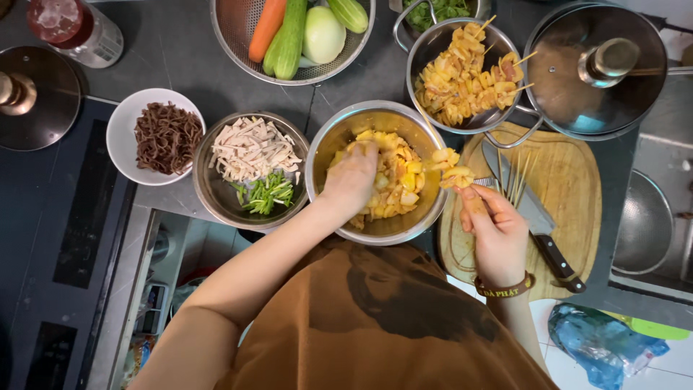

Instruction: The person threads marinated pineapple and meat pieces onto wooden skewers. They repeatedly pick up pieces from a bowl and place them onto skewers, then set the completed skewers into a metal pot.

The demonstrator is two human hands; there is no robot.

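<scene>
Skewer point(449, 167) with a few yellow marinated chunks threaded on it sits pinched in our right hand point(498, 231), thumb and fingers closed around the stick near its lower end, right over the left edge of the wooden cutting board point(577, 188). The loaded tip pokes out over the rim of the steel mixing bowl point(325, 152).

Our left hand point(351, 177) is down inside that bowl, fingers curled into the pile of yellow marinated pieces point(401, 184). We can't tell if it's actually gripping a chunk or just resting on the heap, the fingertips are buried.

Other stuff around us:
- a steel pot point(422, 54) just behind the mixing bowl, stacked with finished skewers point(465, 72), sticks poking out up top
- spare bare sticks point(514, 179) and a knife point(538, 224) with a dark handle lying on the board, just beside our right hand
- a glass lid point(570, 87) with a knob, upper right, overlapping the far end of the board
- left of the mixing bowl, touching it, another steel bowl point(209, 188) with pale strips and chopped greens
- further left a white bowl point(126, 123) of brown strips
- a colander point(238, 29) up top with a carrot, green gourds and an onion

We've got a brown apron on and a bracelet point(505, 287) on the right wrist.
</scene>
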